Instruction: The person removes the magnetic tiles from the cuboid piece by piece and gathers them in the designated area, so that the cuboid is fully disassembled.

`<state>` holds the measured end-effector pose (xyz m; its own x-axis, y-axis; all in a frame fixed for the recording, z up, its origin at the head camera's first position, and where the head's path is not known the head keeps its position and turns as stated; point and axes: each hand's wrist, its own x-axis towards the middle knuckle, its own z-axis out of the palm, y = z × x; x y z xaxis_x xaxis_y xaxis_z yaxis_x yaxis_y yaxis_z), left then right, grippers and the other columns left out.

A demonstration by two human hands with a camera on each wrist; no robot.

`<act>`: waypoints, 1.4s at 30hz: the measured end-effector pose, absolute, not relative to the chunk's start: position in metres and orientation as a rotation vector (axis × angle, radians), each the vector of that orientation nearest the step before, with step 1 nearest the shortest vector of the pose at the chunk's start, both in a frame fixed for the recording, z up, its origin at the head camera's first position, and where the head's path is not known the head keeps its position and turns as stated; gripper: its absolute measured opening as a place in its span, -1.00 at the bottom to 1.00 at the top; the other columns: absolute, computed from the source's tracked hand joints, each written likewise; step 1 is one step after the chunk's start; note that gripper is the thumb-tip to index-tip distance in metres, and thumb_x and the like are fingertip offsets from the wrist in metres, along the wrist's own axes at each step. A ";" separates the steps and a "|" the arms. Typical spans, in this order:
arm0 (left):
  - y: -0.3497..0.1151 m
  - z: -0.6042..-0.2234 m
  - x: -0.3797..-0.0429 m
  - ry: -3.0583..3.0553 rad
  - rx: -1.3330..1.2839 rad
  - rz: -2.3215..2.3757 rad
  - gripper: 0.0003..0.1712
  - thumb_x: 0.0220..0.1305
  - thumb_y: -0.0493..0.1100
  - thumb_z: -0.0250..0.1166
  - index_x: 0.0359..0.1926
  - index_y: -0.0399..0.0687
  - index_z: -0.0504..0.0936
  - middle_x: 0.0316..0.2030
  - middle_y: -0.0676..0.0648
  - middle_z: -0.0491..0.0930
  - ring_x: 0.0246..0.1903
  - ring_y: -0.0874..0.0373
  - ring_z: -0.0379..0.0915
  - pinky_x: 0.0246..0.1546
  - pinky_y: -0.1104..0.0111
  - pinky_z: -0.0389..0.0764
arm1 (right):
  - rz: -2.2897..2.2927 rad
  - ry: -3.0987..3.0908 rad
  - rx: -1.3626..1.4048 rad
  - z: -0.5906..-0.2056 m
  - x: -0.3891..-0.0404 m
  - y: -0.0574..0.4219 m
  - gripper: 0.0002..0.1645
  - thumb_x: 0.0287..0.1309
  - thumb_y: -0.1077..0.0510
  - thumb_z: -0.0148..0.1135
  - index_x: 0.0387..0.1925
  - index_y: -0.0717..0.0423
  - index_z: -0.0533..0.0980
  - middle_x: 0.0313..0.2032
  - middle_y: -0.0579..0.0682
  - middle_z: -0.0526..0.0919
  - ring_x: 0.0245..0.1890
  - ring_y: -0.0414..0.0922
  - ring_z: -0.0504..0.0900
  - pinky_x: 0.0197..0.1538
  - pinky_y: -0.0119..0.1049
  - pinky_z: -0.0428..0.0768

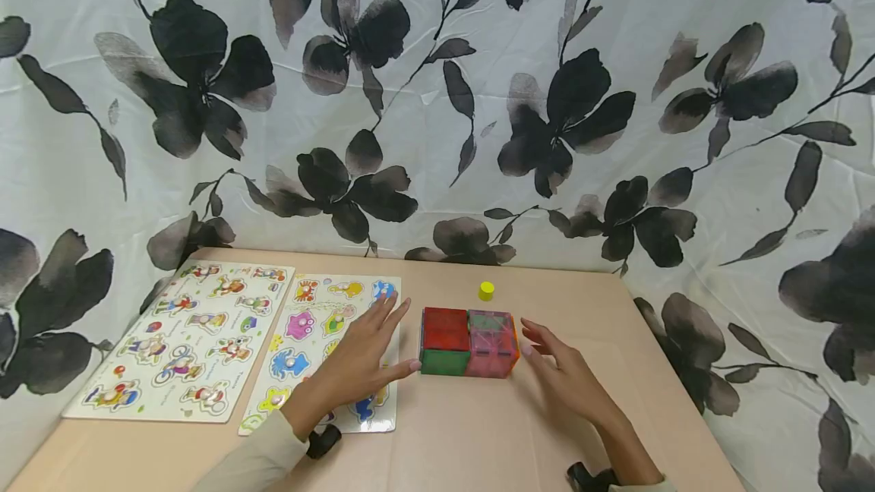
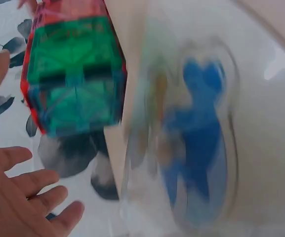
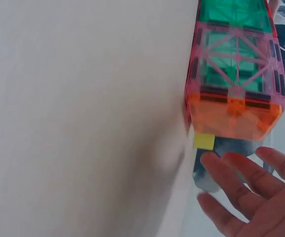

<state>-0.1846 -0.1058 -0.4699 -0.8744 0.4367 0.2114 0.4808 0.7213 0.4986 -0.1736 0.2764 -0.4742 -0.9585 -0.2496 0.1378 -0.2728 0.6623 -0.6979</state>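
A box of translucent magnetic tiles (image 1: 469, 343) sits on the table, with red, green, pink and orange panels. My left hand (image 1: 361, 355) hovers at its left side, fingers spread and thumb near the green panel; it holds nothing. In the left wrist view, the green end (image 2: 75, 74) of the box stands apart from the left hand (image 2: 23, 192). At the right side, my right hand (image 1: 563, 370) has its fingertips near the orange panel (image 3: 236, 118), and in the right wrist view the loosely bent fingers of the right hand (image 3: 261, 197) hold nothing.
Behind the box stands a small yellow cylinder (image 1: 486, 291). Two sticker-style puzzle boards lie to the left: one with sea animals (image 1: 383, 420), partly under the left forearm, and a larger one (image 1: 164, 393). A floral cloth (image 1: 437, 135) hangs behind the table (image 1: 472, 446).
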 end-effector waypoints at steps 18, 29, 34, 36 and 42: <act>-0.068 -0.484 -0.206 -2.731 -0.800 -1.441 0.07 0.26 0.01 0.58 0.67 0.18 0.19 0.58 -0.02 0.32 0.60 -0.09 0.22 0.58 -0.16 0.31 | 2.063 -2.746 0.479 -0.495 -0.197 0.284 -0.23 0.59 0.03 0.16 0.63 0.13 0.14 0.45 0.37 0.47 0.33 -0.19 0.64 0.33 -0.27 0.68; -0.068 -0.484 -0.208 -2.742 -0.749 -1.462 0.02 0.22 0.02 0.61 0.62 0.24 0.29 0.53 0.01 0.40 0.56 -0.09 0.29 0.55 -0.19 0.35 | 2.156 -2.758 0.473 -0.487 -0.199 0.285 -0.19 0.58 0.06 0.19 0.65 0.14 0.11 0.46 0.38 0.46 0.26 -0.32 0.65 0.32 -0.24 0.69; -0.067 -0.484 -0.207 -2.750 -0.744 -1.451 0.03 0.21 0.02 0.61 0.62 0.23 0.29 0.53 0.01 0.40 0.57 -0.08 0.28 0.56 -0.17 0.35 | 2.079 -2.751 0.430 -0.485 -0.201 0.281 -0.24 0.55 0.23 0.17 0.62 0.19 0.14 0.30 0.40 0.61 0.13 -0.30 0.72 0.19 -0.29 0.75; -0.066 -0.484 -0.207 -2.751 -0.742 -1.446 0.03 0.21 0.02 0.61 0.62 0.24 0.29 0.53 0.01 0.41 0.57 -0.07 0.28 0.56 -0.17 0.34 | 2.040 -2.751 0.411 -0.484 -0.201 0.280 -0.26 0.53 0.29 0.16 0.61 0.20 0.17 0.25 0.40 0.65 0.09 -0.28 0.73 0.14 -0.29 0.77; -0.065 -0.484 -0.207 -2.757 -0.740 -1.432 0.04 0.20 0.03 0.62 0.62 0.24 0.29 0.53 0.01 0.41 0.57 -0.05 0.28 0.57 -0.14 0.35 | 1.922 -2.796 0.301 -0.477 -0.202 0.273 -0.29 0.50 0.33 0.16 0.58 0.20 0.23 0.17 0.37 0.70 0.04 -0.12 0.76 0.08 -0.19 0.81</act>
